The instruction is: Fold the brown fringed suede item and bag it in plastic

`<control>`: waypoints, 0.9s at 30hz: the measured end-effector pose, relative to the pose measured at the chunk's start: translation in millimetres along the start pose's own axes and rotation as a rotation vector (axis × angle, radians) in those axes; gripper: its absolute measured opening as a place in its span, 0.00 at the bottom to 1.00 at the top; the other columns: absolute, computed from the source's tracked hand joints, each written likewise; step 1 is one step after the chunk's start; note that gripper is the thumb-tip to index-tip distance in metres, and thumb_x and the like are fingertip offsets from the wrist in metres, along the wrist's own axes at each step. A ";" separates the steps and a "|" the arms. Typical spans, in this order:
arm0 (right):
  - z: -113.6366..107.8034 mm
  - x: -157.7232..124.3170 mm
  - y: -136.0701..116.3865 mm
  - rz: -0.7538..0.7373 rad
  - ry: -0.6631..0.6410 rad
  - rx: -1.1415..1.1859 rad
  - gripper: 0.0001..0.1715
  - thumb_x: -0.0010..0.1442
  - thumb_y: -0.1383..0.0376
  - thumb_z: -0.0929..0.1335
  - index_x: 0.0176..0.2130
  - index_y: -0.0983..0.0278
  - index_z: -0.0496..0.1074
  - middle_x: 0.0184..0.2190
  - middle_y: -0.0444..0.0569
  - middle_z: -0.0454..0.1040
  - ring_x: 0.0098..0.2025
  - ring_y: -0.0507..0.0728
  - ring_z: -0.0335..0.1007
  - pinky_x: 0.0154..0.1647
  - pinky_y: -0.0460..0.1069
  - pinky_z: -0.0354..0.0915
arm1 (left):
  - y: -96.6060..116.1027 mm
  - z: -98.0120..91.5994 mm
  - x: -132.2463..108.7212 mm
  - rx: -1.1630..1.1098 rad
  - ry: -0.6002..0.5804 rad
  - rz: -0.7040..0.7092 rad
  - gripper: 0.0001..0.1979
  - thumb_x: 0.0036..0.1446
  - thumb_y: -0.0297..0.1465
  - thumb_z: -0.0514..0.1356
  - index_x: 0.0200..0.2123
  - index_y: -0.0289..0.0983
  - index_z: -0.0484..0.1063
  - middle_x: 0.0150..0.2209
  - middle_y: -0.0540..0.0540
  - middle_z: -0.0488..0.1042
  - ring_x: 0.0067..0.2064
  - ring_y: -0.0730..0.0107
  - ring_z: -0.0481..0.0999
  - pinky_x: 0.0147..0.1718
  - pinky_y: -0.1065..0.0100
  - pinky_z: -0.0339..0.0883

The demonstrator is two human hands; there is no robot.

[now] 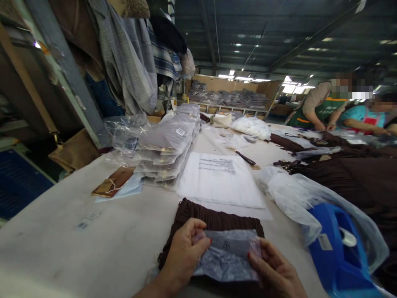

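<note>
Clear, crinkled plastic bag (228, 254) with a printed recycling mark, pinched at both upper corners: left hand (182, 256) with fingers (198, 242) clamped on the bag's left edge, thumb on top; right hand (274, 271) with fingers (257, 253) clamped on the right edge. Bag sits flat between the two hands, lying on a folded dark brown pleated garment (214, 219) whose gathered edge shows just beyond the fingertips. Garment rests on the pale white work surface (93, 231).

Just past the garment, further from the fingers: flat stack of white sheets with lines of black print (220, 180). Left of that, a leaning pile of grey garments packed in clear bags (169, 149), and beside it a brown card tag with string on a light blue sheet (114, 182). Loose crumpled clear plastic (124, 134) behind the pile.

Right of the right hand's fingers: blue plastic tape dispenser (336, 252), partly under a loose translucent plastic bag (294, 194). Beyond it, a spread of dark brown fabric (356, 174). Black-handled scissors (245, 158) lie past the white sheets.

Far right, two other people in aprons (325, 107) lean over the surface, well apart from the hands. Plaid shirts hang (136, 62) at upper left.
</note>
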State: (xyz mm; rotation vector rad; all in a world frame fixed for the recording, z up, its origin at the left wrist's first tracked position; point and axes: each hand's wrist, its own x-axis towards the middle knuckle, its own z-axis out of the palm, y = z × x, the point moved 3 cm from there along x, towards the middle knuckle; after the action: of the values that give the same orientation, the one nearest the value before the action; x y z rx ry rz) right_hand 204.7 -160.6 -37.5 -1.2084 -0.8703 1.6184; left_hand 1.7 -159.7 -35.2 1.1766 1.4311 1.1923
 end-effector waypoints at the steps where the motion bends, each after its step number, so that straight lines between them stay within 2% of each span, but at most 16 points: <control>1: 2.0 4.7 -1.6 -0.063 0.044 -0.035 0.27 0.45 0.53 0.74 0.42 0.59 0.65 0.29 0.42 0.73 0.23 0.50 0.65 0.24 0.46 0.61 | 5.1 -2.7 9.2 0.171 0.020 0.119 0.09 0.49 0.29 0.58 0.37 0.36 0.68 0.25 0.53 0.69 0.26 0.74 0.69 0.25 0.74 0.63; 4: 2.2 18.3 -1.2 -0.224 0.152 -0.253 0.34 0.48 0.51 0.72 0.50 0.59 0.59 0.29 0.42 0.71 0.25 0.52 0.67 0.22 0.46 0.62 | 12.7 -3.5 34.9 0.615 0.017 0.419 0.13 0.51 0.23 0.57 0.42 0.36 0.68 0.33 0.48 0.74 0.34 0.69 0.74 0.35 0.70 0.69; 7: -1.6 25.8 8.5 -0.324 0.248 -0.614 0.37 0.50 0.48 0.68 0.54 0.60 0.58 0.32 0.43 0.71 0.22 0.52 0.67 0.24 0.48 0.65 | 8.0 -5.3 46.1 0.768 0.000 0.506 0.17 0.51 0.21 0.57 0.47 0.33 0.67 0.41 0.40 0.73 0.40 0.60 0.74 0.39 0.61 0.70; 9: -2.7 26.6 15.6 -0.376 0.319 -0.757 0.35 0.53 0.49 0.66 0.55 0.60 0.60 0.30 0.42 0.71 0.20 0.51 0.65 0.26 0.50 0.66 | 8.0 -4.8 41.5 0.862 -0.005 0.621 0.17 0.55 0.21 0.54 0.49 0.32 0.66 0.44 0.36 0.71 0.42 0.56 0.73 0.39 0.56 0.69; 11: -2.9 26.8 20.6 -0.409 0.359 -0.778 0.31 0.54 0.50 0.64 0.55 0.60 0.62 0.30 0.42 0.71 0.19 0.50 0.63 0.27 0.49 0.66 | 12.2 1.2 29.3 0.965 -0.051 0.872 0.14 0.60 0.22 0.51 0.49 0.32 0.66 0.44 0.37 0.71 0.42 0.56 0.71 0.40 0.56 0.68; 13: -4.8 27.9 22.5 -0.418 0.353 -0.766 0.31 0.54 0.50 0.64 0.53 0.60 0.63 0.31 0.43 0.71 0.18 0.50 0.63 0.25 0.48 0.66 | 14.1 10.9 16.7 1.030 -0.176 1.095 0.11 0.62 0.23 0.49 0.45 0.31 0.67 0.39 0.40 0.72 0.41 0.60 0.70 0.39 0.61 0.67; 14: -7.3 28.4 22.2 -0.412 0.342 -0.769 0.31 0.53 0.49 0.65 0.53 0.61 0.63 0.32 0.44 0.71 0.19 0.50 0.63 0.25 0.48 0.66 | 13.4 15.3 12.8 1.043 -0.243 1.135 0.10 0.63 0.24 0.49 0.42 0.31 0.68 0.36 0.42 0.71 0.39 0.62 0.70 0.39 0.63 0.67; 16: -14.9 27.1 19.7 -0.377 0.324 -0.804 0.33 0.52 0.48 0.65 0.52 0.62 0.62 0.33 0.45 0.71 0.19 0.50 0.65 0.24 0.48 0.67 | 9.1 21.0 11.1 1.046 -0.331 1.064 0.09 0.62 0.24 0.49 0.41 0.32 0.68 0.35 0.43 0.71 0.39 0.64 0.69 0.40 0.64 0.66; 18: -22.5 19.3 12.5 -0.394 0.380 -0.892 0.31 0.54 0.48 0.65 0.52 0.63 0.62 0.33 0.47 0.71 0.20 0.52 0.66 0.24 0.49 0.67 | 3.5 22.5 12.7 1.053 -0.332 0.960 0.11 0.61 0.24 0.50 0.44 0.33 0.67 0.39 0.42 0.71 0.42 0.63 0.69 0.42 0.63 0.66; 19: -23.9 12.8 7.0 -0.455 0.437 -0.959 0.30 0.55 0.49 0.64 0.52 0.63 0.62 0.34 0.49 0.71 0.23 0.53 0.68 0.26 0.50 0.67 | 1.1 22.3 13.3 1.051 -0.325 0.929 0.13 0.60 0.23 0.50 0.47 0.34 0.66 0.42 0.41 0.71 0.44 0.62 0.68 0.44 0.62 0.65; 21: -17.5 -1.9 -4.4 -0.677 0.517 -1.103 0.23 0.58 0.54 0.64 0.51 0.61 0.64 0.38 0.52 0.71 0.29 0.56 0.70 0.29 0.51 0.67 | -2.0 21.9 13.8 1.036 -0.329 0.901 0.16 0.58 0.23 0.51 0.50 0.34 0.64 0.48 0.39 0.69 0.47 0.59 0.67 0.47 0.60 0.64; 22: -9.3 -7.3 -8.0 -0.814 0.484 -1.158 0.19 0.60 0.58 0.63 0.51 0.59 0.64 0.39 0.53 0.71 0.33 0.57 0.71 0.32 0.51 0.67 | -2.3 21.9 13.9 1.029 -0.338 0.898 0.17 0.57 0.22 0.51 0.51 0.34 0.63 0.50 0.39 0.68 0.48 0.58 0.66 0.47 0.59 0.64; 24: 11.3 -9.3 -8.2 -1.041 0.268 -1.222 0.17 0.62 0.65 0.61 0.52 0.56 0.64 0.42 0.52 0.72 0.41 0.57 0.71 0.39 0.51 0.66 | -0.8 21.9 15.0 1.024 -0.358 0.884 0.18 0.57 0.22 0.51 0.51 0.34 0.63 0.52 0.38 0.67 0.49 0.57 0.66 0.47 0.58 0.64; 26: 27.2 0.6 -0.4 -1.141 0.063 -1.294 0.19 0.63 0.67 0.59 0.54 0.58 0.63 0.45 0.51 0.72 0.45 0.57 0.70 0.45 0.52 0.65 | 3.4 18.7 17.1 1.017 -0.375 0.868 0.17 0.58 0.23 0.51 0.51 0.32 0.63 0.51 0.38 0.67 0.49 0.57 0.66 0.47 0.59 0.64; 27: 31.3 8.4 5.4 -1.150 0.014 -1.355 0.20 0.63 0.66 0.59 0.55 0.60 0.62 0.46 0.53 0.72 0.46 0.58 0.69 0.46 0.53 0.65 | 6.5 14.4 17.8 1.007 -0.379 0.874 0.16 0.58 0.23 0.51 0.51 0.31 0.63 0.52 0.38 0.67 0.49 0.57 0.66 0.48 0.60 0.64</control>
State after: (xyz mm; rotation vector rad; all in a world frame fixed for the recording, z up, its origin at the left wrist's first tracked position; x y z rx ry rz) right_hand 172.3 -155.1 -36.6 -1.0582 -2.2343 -0.0689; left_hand 14.2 -139.7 -31.8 2.7502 1.2263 0.6194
